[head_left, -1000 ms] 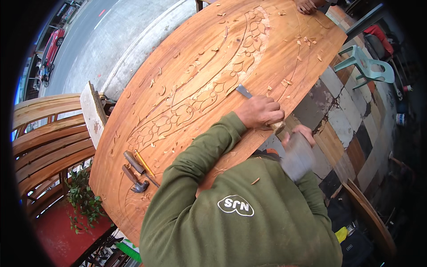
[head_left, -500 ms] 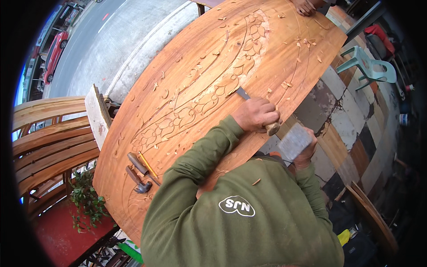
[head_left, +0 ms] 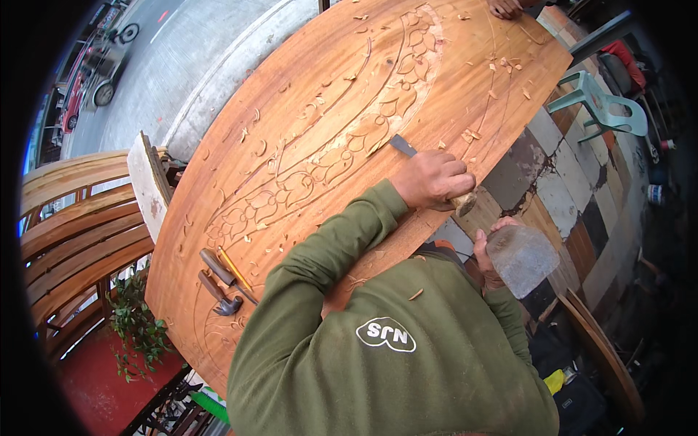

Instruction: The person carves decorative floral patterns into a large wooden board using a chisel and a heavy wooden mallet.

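Nearest the camera, a green long-sleeved top fills the lower frame, and from it both forearms are stretched toward the large oval reddish-brown carved wooden panel [head_left: 305, 138], which serves here as the landmark. Just off the panel's near right edge, the right hand [head_left: 488, 251] is wrapped shut around the grip of a blunt grey-headed mallet [head_left: 520, 259]; the mallet is held raised and slightly back from the panel, apparently so that a blow can be delivered to the tool in the other hand. At the panel's near right edge, the left hand [head_left: 434, 179] is closed tightly around the pale wooden handle of a flat steel chisel [head_left: 404, 146], whose blade is angled down onto the carved leaf pattern, presumably so the cut follows the drawn line. Spare tools [head_left: 222, 280], among them a dark-handled one and a yellow pencil-like one, are laid on the panel's near left part, probably within reach yet clear of the cutting. Pale wood chips [head_left: 509, 65] are scattered across the panel's far right part. Beyond the panel's far edge, another person's hand [head_left: 505, 7] is partly seen.
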### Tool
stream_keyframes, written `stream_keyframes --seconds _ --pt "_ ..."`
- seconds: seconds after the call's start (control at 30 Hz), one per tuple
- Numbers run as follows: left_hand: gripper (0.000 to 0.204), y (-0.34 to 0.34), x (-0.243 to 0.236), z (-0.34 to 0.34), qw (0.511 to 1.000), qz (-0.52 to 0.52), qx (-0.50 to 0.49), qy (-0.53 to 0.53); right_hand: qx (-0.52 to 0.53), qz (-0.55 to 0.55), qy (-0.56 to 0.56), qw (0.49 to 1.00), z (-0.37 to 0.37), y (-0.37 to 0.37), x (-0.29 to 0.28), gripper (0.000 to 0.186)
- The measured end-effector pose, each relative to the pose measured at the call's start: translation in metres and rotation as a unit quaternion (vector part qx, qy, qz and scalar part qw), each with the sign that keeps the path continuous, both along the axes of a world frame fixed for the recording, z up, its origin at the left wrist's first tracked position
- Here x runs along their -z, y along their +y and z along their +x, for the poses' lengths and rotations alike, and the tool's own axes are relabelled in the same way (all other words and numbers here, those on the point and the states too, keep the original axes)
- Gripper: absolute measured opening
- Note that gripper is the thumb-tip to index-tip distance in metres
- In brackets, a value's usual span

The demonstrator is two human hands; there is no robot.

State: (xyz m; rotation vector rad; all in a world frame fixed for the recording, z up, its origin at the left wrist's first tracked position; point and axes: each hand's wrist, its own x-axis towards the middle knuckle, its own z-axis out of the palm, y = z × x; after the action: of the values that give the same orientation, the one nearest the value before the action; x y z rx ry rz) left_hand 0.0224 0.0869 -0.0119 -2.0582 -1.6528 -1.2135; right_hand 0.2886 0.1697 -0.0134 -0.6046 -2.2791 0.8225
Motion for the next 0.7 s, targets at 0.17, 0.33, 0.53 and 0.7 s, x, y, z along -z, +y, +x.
stream_keyframes --seconds 0.17,0.33,0.53,0.7 --pt "0.02 -0.003 -0.005 -0.004 0.999 0.023 0.005 -0.038 0.032 -0.078 0.03 0.996 -0.006 -0.006 -0.007 0.049" --pt "0.02 0.001 0.002 -0.006 0.999 0.021 0.018 -0.024 -0.047 0.043 0.1 0.993 -0.018 0.018 0.053 0.084" --pt "0.017 0.0 0.001 0.0 1.0 -0.009 0.001 0.014 -0.006 -0.1 0.023 0.995 -0.009 0.004 0.054 0.043" --pt "0.016 0.005 0.008 -0.003 1.0 0.008 0.004 -0.007 0.069 -0.034 -0.007 0.997 -0.029 -0.011 0.037 0.055"
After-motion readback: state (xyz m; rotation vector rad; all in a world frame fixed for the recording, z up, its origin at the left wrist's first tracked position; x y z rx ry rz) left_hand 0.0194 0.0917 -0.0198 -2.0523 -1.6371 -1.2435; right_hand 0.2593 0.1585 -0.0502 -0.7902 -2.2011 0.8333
